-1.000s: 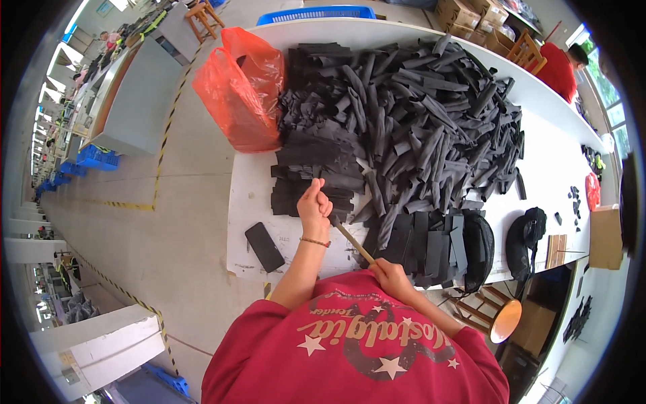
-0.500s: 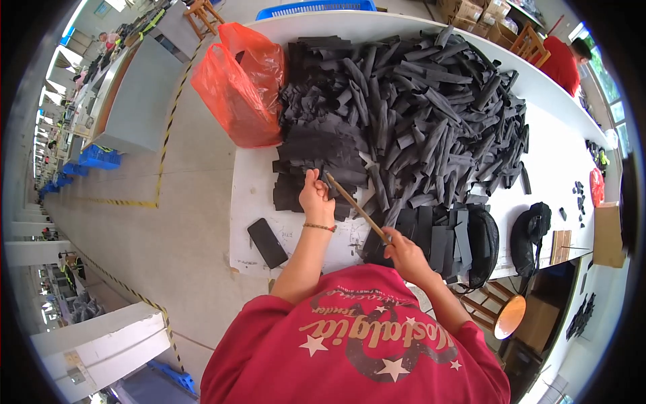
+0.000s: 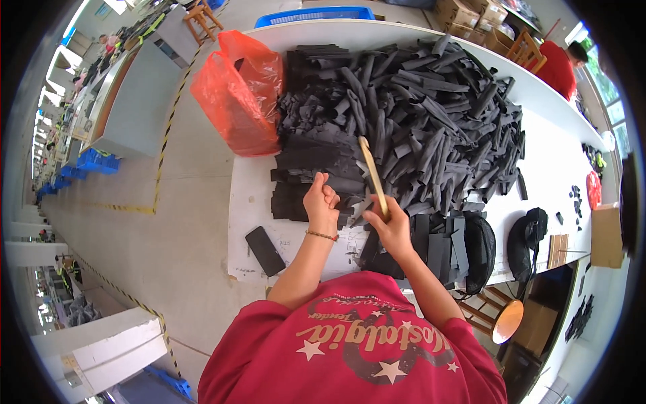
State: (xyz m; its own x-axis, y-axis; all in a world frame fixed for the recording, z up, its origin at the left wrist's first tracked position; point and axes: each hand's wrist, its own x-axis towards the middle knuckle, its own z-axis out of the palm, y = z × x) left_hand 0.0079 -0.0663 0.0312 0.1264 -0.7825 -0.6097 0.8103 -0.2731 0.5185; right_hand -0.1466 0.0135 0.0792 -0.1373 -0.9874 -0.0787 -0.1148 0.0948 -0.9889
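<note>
My right hand (image 3: 392, 227) grips a flat, light wooden stick (image 3: 370, 167), which points up and away over the near edge of the pile. My left hand (image 3: 321, 203), with a beaded bracelet at the wrist, is closed with its fingers curled in. Whatever it may hold is hidden. Just beyond it lie stacked flat black fabric pieces (image 3: 311, 160). A large heap of rolled black fabric tubes (image 3: 437, 121) spreads to the right and far side of the white table (image 3: 259, 185). The stick is apart from my left hand.
A red plastic bag (image 3: 239, 101) stands at the table's far left. A black phone (image 3: 265, 251) lies near the left edge. Black pouches (image 3: 480, 252) and flat black strips (image 3: 437, 249) sit at the right front. A stool (image 3: 506, 322) stands near the table; another person (image 3: 557, 67) is beyond.
The stick has swung away from my left hand and now points more steeply upward. My right hand has moved up and slightly left, toward the pile. My left hand stays in nearly the same place.
</note>
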